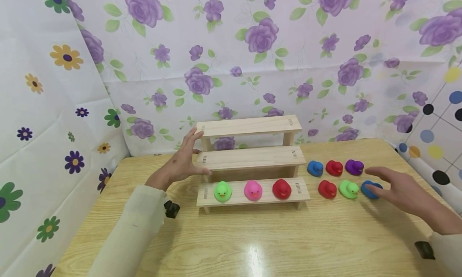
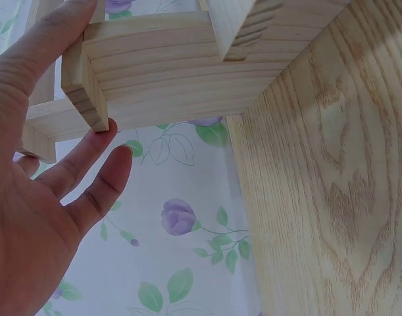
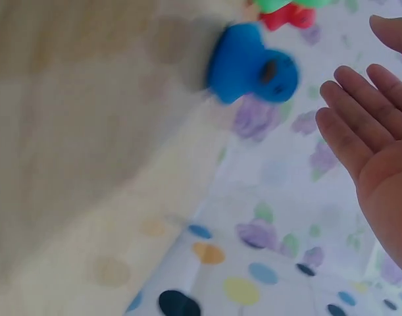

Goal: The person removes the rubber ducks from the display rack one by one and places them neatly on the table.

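A three-step wooden shelf (image 1: 252,158) stands on the table. My left hand (image 1: 183,161) holds its left end, the thumb at the front of the middle step and fingers farther back; the left wrist view has the hand (image 2: 49,178) against a board end. On the lowest step sit a green duck (image 1: 222,191), a pink duck (image 1: 253,190) and a red duck (image 1: 282,189). My right hand (image 1: 406,191) hovers, fingers extended, by a blue duck (image 1: 371,189) at the right. In the right wrist view, a gap separates that hand (image 3: 378,131) from the blue duck (image 3: 250,66).
Left of the blue duck lie a light green duck (image 1: 348,189) and a red duck (image 1: 327,189). Behind them are blue (image 1: 315,168), red (image 1: 334,168) and purple (image 1: 354,167) ducks. A flowered cloth (image 1: 231,68) hangs behind the wooden table (image 1: 216,245).
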Available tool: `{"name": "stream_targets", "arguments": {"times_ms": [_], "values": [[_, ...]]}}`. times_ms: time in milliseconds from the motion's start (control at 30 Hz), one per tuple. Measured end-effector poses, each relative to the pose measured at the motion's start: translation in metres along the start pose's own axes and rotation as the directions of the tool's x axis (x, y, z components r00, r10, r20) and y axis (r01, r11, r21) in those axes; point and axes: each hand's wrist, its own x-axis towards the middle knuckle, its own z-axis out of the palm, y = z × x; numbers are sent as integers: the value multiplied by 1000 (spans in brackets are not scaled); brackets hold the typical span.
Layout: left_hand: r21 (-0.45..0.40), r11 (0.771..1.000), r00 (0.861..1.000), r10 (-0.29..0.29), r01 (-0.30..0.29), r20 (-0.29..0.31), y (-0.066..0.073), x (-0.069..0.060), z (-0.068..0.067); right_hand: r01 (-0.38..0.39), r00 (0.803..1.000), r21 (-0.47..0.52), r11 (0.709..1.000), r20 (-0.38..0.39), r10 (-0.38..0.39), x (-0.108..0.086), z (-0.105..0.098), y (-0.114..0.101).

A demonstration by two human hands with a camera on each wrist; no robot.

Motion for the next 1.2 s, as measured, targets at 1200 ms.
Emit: {"name": "stream_targets", "arguments": {"times_ms": [1200], "values": [[-7,1000,1000,-13,13,7,1,1,0,224,974,76,972,17,-226,33,23,-107]]}}
